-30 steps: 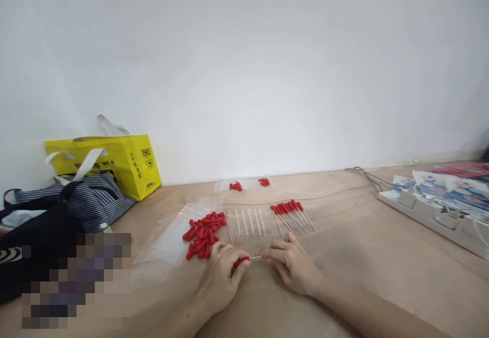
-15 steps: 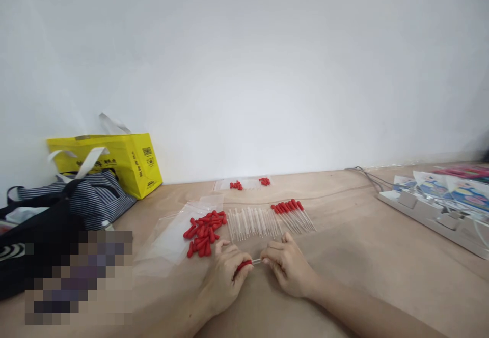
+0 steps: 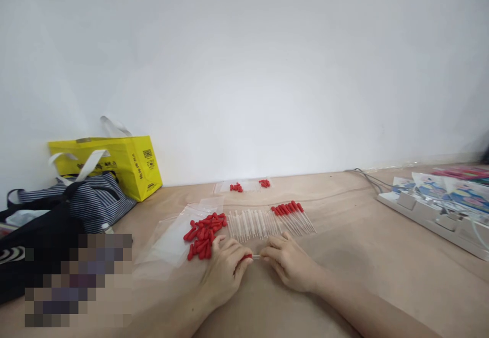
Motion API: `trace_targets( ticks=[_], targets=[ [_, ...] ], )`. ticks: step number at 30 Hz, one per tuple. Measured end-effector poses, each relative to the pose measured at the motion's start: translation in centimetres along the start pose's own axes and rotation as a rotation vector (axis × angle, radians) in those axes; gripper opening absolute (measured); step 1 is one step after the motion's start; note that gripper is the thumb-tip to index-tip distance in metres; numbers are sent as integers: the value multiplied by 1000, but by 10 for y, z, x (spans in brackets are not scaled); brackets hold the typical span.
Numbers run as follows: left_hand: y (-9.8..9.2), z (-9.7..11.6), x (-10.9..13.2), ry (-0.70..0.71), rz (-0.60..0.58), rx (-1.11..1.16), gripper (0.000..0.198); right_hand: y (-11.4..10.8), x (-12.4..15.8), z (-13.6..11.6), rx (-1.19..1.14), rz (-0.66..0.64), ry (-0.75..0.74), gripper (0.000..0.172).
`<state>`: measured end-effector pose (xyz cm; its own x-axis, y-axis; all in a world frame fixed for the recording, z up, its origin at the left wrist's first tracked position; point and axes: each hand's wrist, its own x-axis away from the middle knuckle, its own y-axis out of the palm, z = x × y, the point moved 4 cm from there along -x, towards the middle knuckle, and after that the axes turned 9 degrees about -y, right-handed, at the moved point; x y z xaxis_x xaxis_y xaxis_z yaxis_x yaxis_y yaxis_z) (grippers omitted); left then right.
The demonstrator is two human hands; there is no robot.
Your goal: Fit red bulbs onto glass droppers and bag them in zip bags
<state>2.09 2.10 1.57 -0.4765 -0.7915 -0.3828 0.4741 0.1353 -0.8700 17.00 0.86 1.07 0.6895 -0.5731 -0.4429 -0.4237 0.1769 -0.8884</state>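
Between thumb and fingers, my left hand (image 3: 227, 266) pinches a red rubber dropper bulb (image 3: 246, 257), mostly covered by the fingers. My right hand (image 3: 289, 262) is closed on a clear glass tube (image 3: 256, 257), whose end meets the bulb; how deep it sits inside I cannot tell. Beyond my left hand lies a pile of red bulbs (image 3: 204, 233) on clear plastic bags (image 3: 171, 238). A row of bare clear tubes (image 3: 252, 224) lies just past both hands. To its right are several droppers (image 3: 293, 216) with red bulbs on their ends.
Farther back are more small red bulbs (image 3: 236, 188) with a clear bag. At left stand a yellow bag (image 3: 141, 170), a striped bag (image 3: 91, 203) and a black bag (image 3: 34, 251). A white power strip (image 3: 428, 221) and printed packets (image 3: 439, 190) lie at right. A white wall (image 3: 244, 73) rises behind.
Both hands stay nearly in place, still holding bulb and tube. The left thumb and fingers now cover more of the bulb, and the hands sit slightly higher in view.
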Motion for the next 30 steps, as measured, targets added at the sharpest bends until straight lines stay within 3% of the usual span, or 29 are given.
trace_targets(
  ticks=[3,6,8,11,16,23,30],
  targets=[
    [-5,-9,-2,-39,99,-70,18,-3,2,14,54,43,82,22],
    [-12,-26,-4,-177,236,-184,29,-5,7,45,117,187,380,22],
    [-15,-37,-5,-271,279,-259,25,-5,12,66,194,267,597,22],
    [-17,-49,-7,-343,281,-326,20,-2,14,87,262,293,760,18],
    [-19,-51,-9,-362,255,-357,22,4,11,99,309,283,799,10],
    [-27,-53,-7,-344,248,-426,14,5,9,99,339,255,787,21],
    [-24,-59,-10,-285,216,-480,19,5,-5,88,317,200,779,26]
  ],
)
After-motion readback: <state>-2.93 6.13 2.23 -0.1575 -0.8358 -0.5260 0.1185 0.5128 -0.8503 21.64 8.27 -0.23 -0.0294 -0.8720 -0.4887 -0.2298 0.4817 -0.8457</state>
